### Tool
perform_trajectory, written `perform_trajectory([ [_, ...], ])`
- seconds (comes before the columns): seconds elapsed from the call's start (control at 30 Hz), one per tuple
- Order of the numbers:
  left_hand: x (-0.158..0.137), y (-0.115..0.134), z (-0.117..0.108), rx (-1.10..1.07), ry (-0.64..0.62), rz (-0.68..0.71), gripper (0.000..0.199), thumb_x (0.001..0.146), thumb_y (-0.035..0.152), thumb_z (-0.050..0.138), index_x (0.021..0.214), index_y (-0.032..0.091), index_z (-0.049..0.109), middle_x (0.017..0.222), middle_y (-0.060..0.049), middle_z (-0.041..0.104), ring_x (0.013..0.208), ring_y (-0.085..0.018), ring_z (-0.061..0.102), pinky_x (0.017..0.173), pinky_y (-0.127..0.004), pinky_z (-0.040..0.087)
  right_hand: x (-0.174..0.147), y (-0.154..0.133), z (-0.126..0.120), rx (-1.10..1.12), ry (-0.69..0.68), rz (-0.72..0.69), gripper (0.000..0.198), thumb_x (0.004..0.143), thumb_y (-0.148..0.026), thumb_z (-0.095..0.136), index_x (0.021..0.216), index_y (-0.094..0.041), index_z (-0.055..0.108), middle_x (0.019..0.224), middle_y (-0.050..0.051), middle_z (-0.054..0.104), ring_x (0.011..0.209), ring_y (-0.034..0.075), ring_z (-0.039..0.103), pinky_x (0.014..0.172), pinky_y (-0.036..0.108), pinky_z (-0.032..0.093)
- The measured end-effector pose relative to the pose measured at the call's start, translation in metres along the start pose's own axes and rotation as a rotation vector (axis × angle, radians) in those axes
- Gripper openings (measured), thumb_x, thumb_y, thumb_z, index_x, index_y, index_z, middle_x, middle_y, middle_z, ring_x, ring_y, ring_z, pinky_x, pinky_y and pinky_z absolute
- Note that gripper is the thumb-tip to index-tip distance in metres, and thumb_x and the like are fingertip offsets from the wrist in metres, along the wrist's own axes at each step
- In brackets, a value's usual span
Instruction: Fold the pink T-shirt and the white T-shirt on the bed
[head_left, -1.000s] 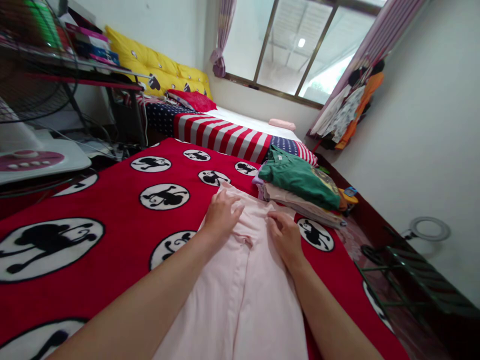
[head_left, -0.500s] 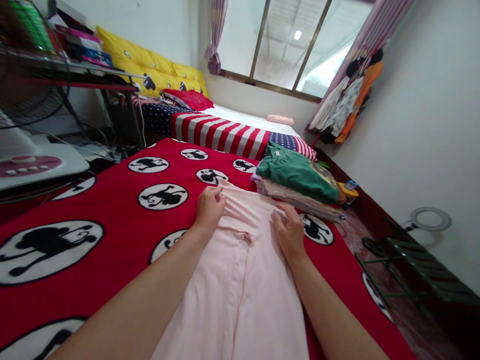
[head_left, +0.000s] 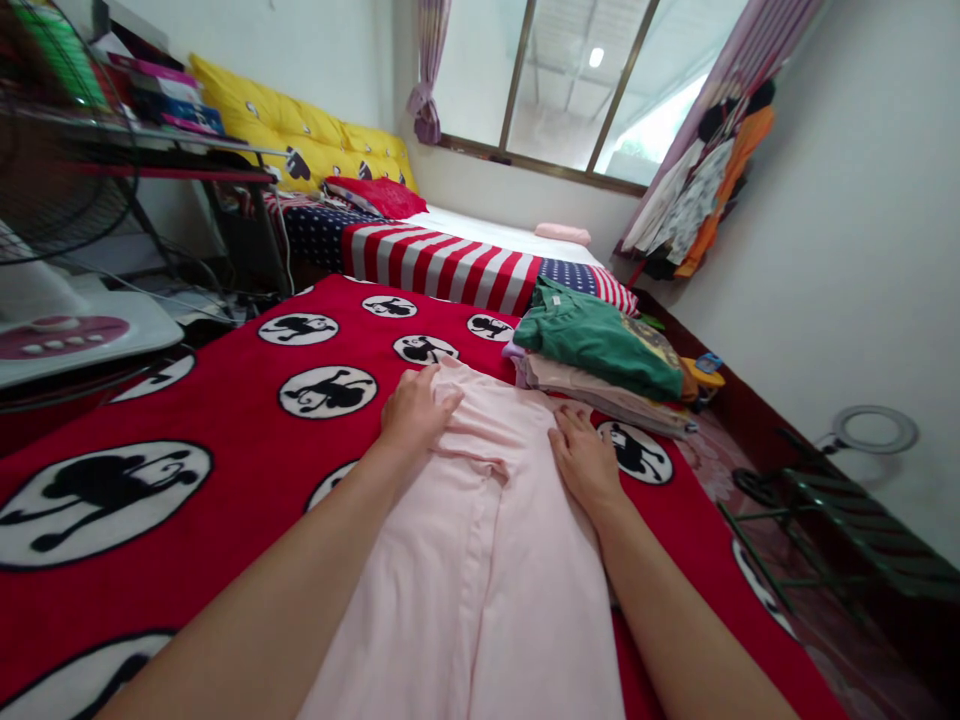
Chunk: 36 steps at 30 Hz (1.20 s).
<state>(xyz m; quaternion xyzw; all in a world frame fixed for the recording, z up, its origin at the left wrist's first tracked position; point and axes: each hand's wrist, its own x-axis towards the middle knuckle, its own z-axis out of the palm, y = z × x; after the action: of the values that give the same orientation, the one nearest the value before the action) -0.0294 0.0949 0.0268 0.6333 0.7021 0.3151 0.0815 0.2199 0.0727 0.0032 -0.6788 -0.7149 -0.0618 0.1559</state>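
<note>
A pair of pale pink trousers (head_left: 480,560) is laid out on the red blanket (head_left: 247,400) with black-and-white figure patches, the waist away from me and the legs toward me. Small creases and a fold run across the waist and crotch. My left hand (head_left: 414,408) rests at the left edge of the waist, its thumb stretched over the cloth and its fingers open. On the right edge, a little below the waist, my right hand (head_left: 589,455) lies flat with fingers extended. Neither hand grips the fabric.
A stack of folded clothes (head_left: 600,385) with a green shirt (head_left: 592,330) on top sits just beyond the trousers at right. A fan (head_left: 67,310) stands at left. A dark green rack (head_left: 847,530) and ring light (head_left: 874,430) are at right, below hanging clothes (head_left: 705,200).
My right hand has flattened from curled fingers onto the cloth. The left hand's thumb has spread away from its fingers, over the waist. The trousers have hardly moved.
</note>
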Motion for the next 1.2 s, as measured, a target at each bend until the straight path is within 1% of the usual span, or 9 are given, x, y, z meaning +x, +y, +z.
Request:
perform_trajectory([
  [0.13,0.007,-0.008,-0.02,0.04,-0.245,0.056,0.09,0.064,0.051,0.072,0.141,0.02,0.038,0.112,-0.012,0.061,0.104,-0.029,0.058,0.085,-0.034,0.046,-0.003,-0.002,-0.005,0.077,0.218,-0.107,0.035,0.089,-0.021,0.044,0.122,-0.015,0.057,0.134,0.014,0.054,0.129,0.031,0.043,0.105,0.058,0.025],
  [0.23,0.009,-0.01,-0.031,0.104,-0.349,0.148,0.102,0.055,0.043,0.079,0.143,0.019,0.035,0.118,-0.013,0.059,0.109,-0.029,0.055,0.088,-0.033,0.044,-0.01,-0.009,-0.014,0.295,0.283,-0.312,0.026,0.089,-0.025,0.049,0.109,-0.02,0.063,0.118,0.01,0.062,0.11,0.023,0.056,0.098,0.04,0.039],
  [0.3,0.008,-0.007,-0.035,0.155,-0.32,0.18,0.091,0.053,0.037,0.08,0.136,0.02,0.046,0.118,-0.013,0.058,0.107,-0.029,0.055,0.088,-0.032,0.043,-0.014,-0.016,-0.018,0.377,0.168,-0.404,0.019,0.088,-0.029,0.052,0.098,-0.022,0.066,0.102,0.006,0.065,0.09,0.018,0.061,0.08,0.029,0.046],
  [0.4,0.003,0.004,-0.04,0.11,-0.286,0.227,0.043,0.061,0.033,0.074,0.102,0.02,0.071,0.1,-0.008,0.064,0.09,-0.023,0.06,0.078,-0.028,0.044,-0.018,-0.024,-0.018,0.359,0.017,-0.42,0.015,0.086,-0.033,0.057,0.091,-0.024,0.068,0.089,0.002,0.062,0.075,0.014,0.059,0.066,0.024,0.042],
  [0.47,-0.001,0.013,-0.042,-0.016,-0.403,0.284,0.021,0.066,0.032,0.068,0.08,0.019,0.075,0.077,-0.004,0.066,0.072,-0.018,0.06,0.064,-0.025,0.042,-0.017,-0.026,-0.016,0.359,0.002,-0.399,0.015,0.086,-0.034,0.057,0.089,-0.024,0.068,0.086,0.002,0.06,0.073,0.013,0.057,0.065,0.024,0.041],
  [0.6,-0.012,0.022,-0.039,-0.098,-0.676,0.381,0.025,0.065,0.038,0.066,0.063,0.014,0.072,0.051,-0.002,0.057,0.05,-0.014,0.05,0.048,-0.025,0.029,-0.015,-0.024,-0.011,0.396,0.001,-0.389,0.017,0.086,-0.035,0.056,0.09,-0.024,0.068,0.086,0.001,0.059,0.072,0.013,0.055,0.066,0.024,0.04],
  [0.77,-0.024,0.019,-0.029,0.083,-0.567,0.449,0.01,0.055,0.025,0.069,0.064,0.019,0.07,0.059,-0.002,0.064,0.054,-0.016,0.052,0.051,-0.025,0.03,-0.015,-0.023,-0.008,0.379,0.035,-0.411,0.015,0.086,-0.033,0.056,0.09,-0.022,0.067,0.087,0.001,0.059,0.075,0.014,0.055,0.067,0.025,0.039],
  [0.97,-0.036,0.014,-0.018,0.114,-0.342,0.455,0.014,0.07,0.019,0.06,0.078,0.02,0.071,0.081,-0.007,0.069,0.075,-0.021,0.061,0.061,-0.027,0.039,-0.014,-0.027,-0.008,0.258,0.022,-0.418,0.016,0.088,-0.032,0.054,0.094,-0.02,0.063,0.094,0.003,0.06,0.086,0.016,0.057,0.076,0.027,0.04],
  [1.2,-0.066,-0.002,-0.046,0.087,-0.479,0.655,0.02,0.081,0.018,0.053,0.088,0.023,0.07,0.084,-0.005,0.065,0.075,-0.018,0.06,0.068,-0.025,0.043,-0.051,-0.029,-0.02,0.238,-0.02,-0.4,0.031,0.091,-0.028,0.048,0.118,-0.019,0.059,0.121,0.011,0.057,0.113,0.023,0.05,0.098,0.038,0.04],
])
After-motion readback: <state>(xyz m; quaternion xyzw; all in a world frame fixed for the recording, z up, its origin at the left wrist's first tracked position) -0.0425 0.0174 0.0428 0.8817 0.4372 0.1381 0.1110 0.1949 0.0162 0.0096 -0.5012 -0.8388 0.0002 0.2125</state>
